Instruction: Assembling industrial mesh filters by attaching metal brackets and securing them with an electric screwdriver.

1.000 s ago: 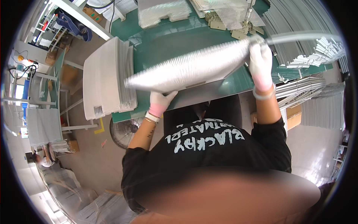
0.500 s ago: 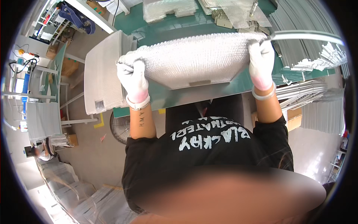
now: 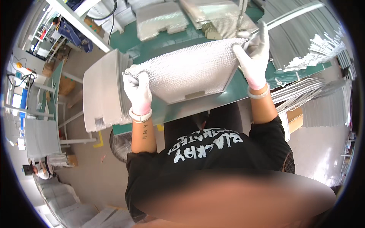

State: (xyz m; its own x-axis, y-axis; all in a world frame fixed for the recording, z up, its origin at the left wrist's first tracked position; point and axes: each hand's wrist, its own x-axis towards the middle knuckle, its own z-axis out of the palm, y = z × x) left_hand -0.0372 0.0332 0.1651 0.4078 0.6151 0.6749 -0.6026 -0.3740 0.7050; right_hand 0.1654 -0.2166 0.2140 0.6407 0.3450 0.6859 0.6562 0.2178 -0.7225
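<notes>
A silvery, fine-textured mesh panel [image 3: 194,70] stands tilted over the green table, with a small grey-brown patch on its lower edge. My left hand [image 3: 138,89], in a white glove, is closed on the panel's upper left corner. At the upper right corner, my gloved right hand [image 3: 254,60] has its thumb and fingers spread, the thumb close against the panel's edge. A long pale strip [image 3: 296,14] runs from behind those fingers toward the upper right; whether they touch it is hidden. Left of the panel stands a stack of whitish mesh sheets [image 3: 102,89].
Clear-wrapped sheets [image 3: 161,21] lie at the back of the green table [image 3: 182,110]. Many grey strips [image 3: 304,41] are piled at the right. A floor fan [image 3: 121,144] stands below the table's left end. Other people [image 3: 43,173] are at the far left.
My right hand's fingers have loosened from the panel's corner and spread. The panel has shifted slightly left and tilted; the pale strip now slants upward. My left hand keeps its grip.
</notes>
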